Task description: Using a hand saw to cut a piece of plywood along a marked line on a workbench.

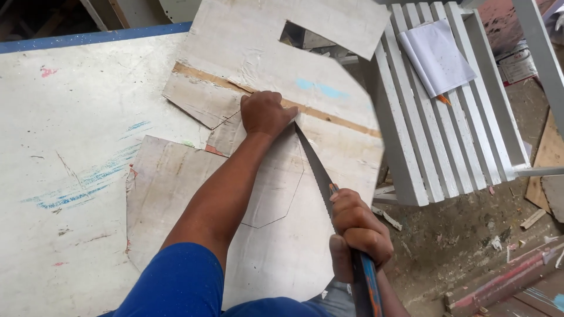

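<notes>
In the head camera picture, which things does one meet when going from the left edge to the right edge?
White worktable → left hand pressing on the plywood sheet → handsaw → right hand gripping the saw handle → white slatted chair with folded paper on it → red plank on the floor.

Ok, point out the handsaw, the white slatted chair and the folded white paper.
toothed steel handsaw (314, 164), head view, mid blade.
white slatted wooden chair (411, 141), head view, seat slat.
folded white paper (437, 56), head view, sheet centre.

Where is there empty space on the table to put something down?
The white tabletop is bare left of the plywood sheet, up to the blue edge. It is crowded on the sheet: the left hand presses it, and the right hand holds the handsaw.
</notes>
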